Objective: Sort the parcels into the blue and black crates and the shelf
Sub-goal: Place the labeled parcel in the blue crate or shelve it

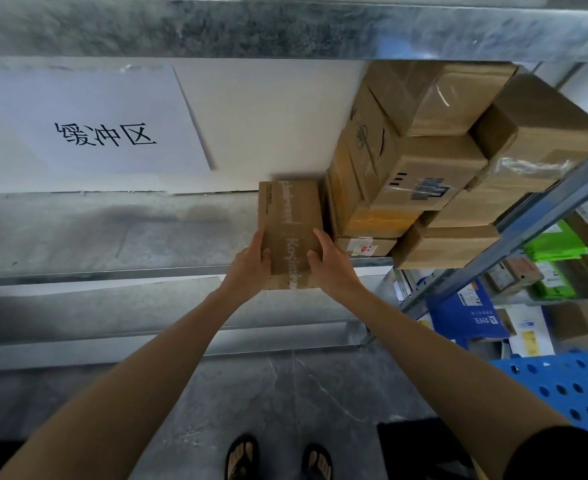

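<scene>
Nearest are two sandalled feet point(278, 459) on the grey floor, with a blue crate point(562, 386) off to the right. Further out, both hands grip the near end of a brown parcel point(291, 223). The left hand point(251, 268) has its fingers curled round the left side, and the right hand point(330, 265) does the same on the right. The parcel lies on the metal shelf point(78, 230), near end poking over the front edge, just beside a stack of boxes point(424, 150) on its right. Far left there's a paper sign point(88, 119) on the wall.
</scene>
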